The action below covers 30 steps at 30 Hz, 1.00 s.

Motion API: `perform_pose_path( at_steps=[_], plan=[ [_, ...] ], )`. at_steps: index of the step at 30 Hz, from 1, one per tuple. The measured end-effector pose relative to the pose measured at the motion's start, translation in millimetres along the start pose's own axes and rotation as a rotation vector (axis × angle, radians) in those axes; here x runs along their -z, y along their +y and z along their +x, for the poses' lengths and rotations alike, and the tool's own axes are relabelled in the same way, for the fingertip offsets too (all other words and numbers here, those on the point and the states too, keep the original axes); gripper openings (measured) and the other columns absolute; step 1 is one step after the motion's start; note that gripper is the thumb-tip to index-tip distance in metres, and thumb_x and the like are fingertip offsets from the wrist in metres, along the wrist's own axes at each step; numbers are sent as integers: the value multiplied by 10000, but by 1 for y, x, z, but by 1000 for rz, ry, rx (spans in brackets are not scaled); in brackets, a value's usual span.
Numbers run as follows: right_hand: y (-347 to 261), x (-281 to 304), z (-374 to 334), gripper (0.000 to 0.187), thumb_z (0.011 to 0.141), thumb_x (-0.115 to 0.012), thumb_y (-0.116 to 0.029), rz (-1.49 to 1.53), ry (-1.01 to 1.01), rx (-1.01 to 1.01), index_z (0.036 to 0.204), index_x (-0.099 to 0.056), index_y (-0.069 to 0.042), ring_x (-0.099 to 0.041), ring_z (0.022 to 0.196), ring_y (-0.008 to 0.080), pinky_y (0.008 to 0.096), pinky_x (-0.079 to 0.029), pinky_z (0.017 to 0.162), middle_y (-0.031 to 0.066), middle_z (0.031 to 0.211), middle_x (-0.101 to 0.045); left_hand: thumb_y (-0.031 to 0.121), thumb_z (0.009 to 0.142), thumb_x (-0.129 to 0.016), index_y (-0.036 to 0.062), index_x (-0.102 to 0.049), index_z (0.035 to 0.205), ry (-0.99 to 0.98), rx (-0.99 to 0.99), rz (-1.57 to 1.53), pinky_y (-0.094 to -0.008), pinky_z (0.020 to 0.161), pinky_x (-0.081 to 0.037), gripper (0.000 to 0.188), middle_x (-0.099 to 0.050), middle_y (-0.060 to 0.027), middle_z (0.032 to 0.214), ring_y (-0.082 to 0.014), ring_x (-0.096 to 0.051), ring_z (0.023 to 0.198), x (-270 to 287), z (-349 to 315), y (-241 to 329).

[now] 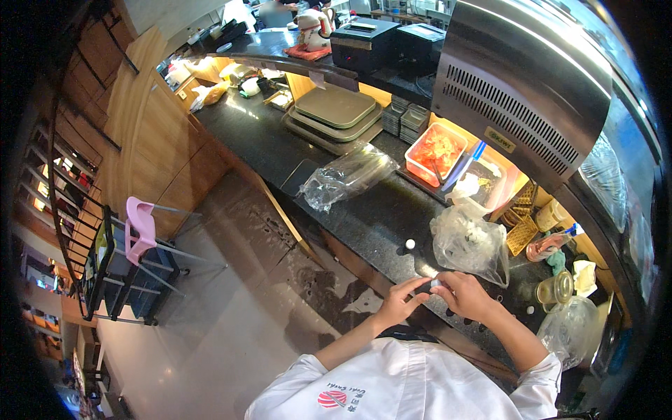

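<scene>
One small dark-and-white object sits between the fingertips of the left hand and the right hand, above the near edge of the dark counter. Each hand is partly curled, thumb and fingers pinching from its own side, so neither looks nearer. Its long axis seems to run left to right, though the fingers hide too much to be sure. Farther off lies a white round piece; a clear plastic bag rests just beyond the right hand.
</scene>
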State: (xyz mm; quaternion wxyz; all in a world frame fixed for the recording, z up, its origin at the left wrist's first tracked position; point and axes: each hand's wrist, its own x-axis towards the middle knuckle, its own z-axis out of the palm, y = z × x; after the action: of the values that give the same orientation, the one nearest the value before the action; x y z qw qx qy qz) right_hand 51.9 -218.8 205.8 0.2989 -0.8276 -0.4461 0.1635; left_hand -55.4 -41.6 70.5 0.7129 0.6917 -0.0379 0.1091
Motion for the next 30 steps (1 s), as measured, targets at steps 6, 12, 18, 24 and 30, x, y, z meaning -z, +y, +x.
perform_pose_path(
  at_steps=[6,12,18,24,30],
  plan=[
    [6,-16,-6,258,955,-704,-236,49,5,-144,1055,-674,1,-668,908,409,473,-533,756,215,938,-688,153,885,-812,33,-620,1363,79,-319,403,-353,881,-558,529,-704,-147,1210,-269,-689,1085,-1,7,9],
    [23,-26,-19,243,950,-700,-213,-71,-14,138,1055,-673,5,-647,912,387,471,-531,786,184,915,-676,177,922,-804,-34,-568,1415,-456,490,-276,-278,890,-534,585,-706,-57,1232,-74,-644,1055,20,16,2],
    [32,-51,-20,237,969,-671,-211,22,104,-12,1029,-664,19,-634,858,431,511,-506,761,216,872,-659,211,894,-791,11,-671,1306,-208,76,434,-369,938,-558,474,-709,-189,1236,-317,-697,1125,6,2,-14],
    [24,-77,-20,286,981,-665,-287,90,168,-302,980,-667,-2,-641,804,451,522,-484,711,256,832,-640,136,845,-765,-3,-672,1224,42,-396,715,-449,937,-545,414,-698,-192,1198,-370,-679,1098,-1,-7,-28],
    [50,-60,-38,362,933,-726,-363,232,101,-408,1033,-735,-15,-713,772,382,467,-546,713,213,796,-712,110,754,-844,133,-711,1144,187,-112,731,-437,896,-470,412,-605,-66,1101,-294,-578,1022,-8,-3,-57]
  ],
)
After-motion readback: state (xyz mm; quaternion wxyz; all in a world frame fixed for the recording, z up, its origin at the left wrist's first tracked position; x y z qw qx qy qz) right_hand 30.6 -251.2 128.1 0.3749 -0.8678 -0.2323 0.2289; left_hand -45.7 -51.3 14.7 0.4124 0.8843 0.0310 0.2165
